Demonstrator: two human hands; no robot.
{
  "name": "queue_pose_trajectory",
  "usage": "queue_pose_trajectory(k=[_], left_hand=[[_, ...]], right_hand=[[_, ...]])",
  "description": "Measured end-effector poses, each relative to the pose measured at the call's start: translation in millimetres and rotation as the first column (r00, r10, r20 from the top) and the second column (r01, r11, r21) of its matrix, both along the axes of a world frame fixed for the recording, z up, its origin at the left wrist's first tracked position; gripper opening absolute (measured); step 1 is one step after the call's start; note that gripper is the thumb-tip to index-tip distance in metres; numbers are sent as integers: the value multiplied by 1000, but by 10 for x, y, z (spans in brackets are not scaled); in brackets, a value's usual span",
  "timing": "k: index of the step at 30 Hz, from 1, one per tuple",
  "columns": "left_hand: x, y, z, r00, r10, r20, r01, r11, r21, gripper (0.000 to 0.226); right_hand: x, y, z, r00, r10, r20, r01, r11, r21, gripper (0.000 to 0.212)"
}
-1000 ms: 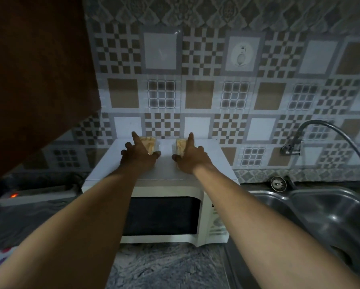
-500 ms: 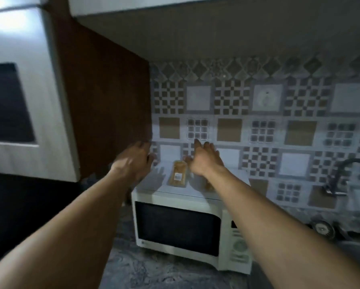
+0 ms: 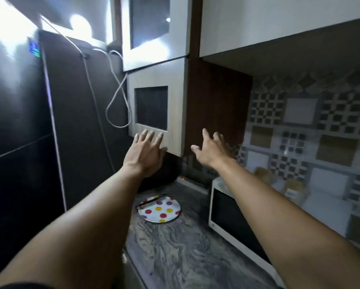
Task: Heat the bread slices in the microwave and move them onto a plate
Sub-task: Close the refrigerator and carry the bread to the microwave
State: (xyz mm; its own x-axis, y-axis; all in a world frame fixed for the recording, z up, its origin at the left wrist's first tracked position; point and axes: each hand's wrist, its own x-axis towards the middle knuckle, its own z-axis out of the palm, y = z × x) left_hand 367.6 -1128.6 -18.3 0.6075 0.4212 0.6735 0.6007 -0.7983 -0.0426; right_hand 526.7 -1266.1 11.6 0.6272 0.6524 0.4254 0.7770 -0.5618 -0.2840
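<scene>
Both arms stretch forward in the air with nothing in them. My left hand (image 3: 146,152) has its fingers spread in front of a wall cabinet door. My right hand (image 3: 211,150) is open too, beside the cabinet's brown side. The white microwave (image 3: 235,217) stands at the right with its door closed. Two bread slices lie on its top: one bread slice (image 3: 263,174) near my right forearm, the other bread slice (image 3: 294,189) further right, both blurred. A white plate (image 3: 164,209) with coloured dots sits on the counter left of the microwave, below my hands.
Metal tongs (image 3: 152,202) lie across the plate's far edge. A tall dark fridge (image 3: 18,122) fills the left. The wall cabinet (image 3: 175,105) hangs above the marbled counter (image 3: 175,247). White cables (image 3: 116,97) loop beside the cabinet. Patterned tiles cover the wall at right.
The view has swung left and up. Both hands have lifted off the bread slices on the microwave and moved left, now open in the air near the cabinet. The plate has come into view.
</scene>
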Motion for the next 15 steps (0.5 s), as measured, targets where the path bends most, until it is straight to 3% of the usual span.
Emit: queue_pose_trajectory(k=[8, 15], left_hand=[[-1224, 51, 241, 958, 286, -14, -286, 958, 15, 65], [-2145, 50, 334, 886, 463, -27, -460, 884, 80, 65]], right_hand=[[-999, 432, 271, 951, 308, 4, -307, 949, 72, 75], [-1770, 807, 191, 856, 517, -1, -515, 853, 90, 74]])
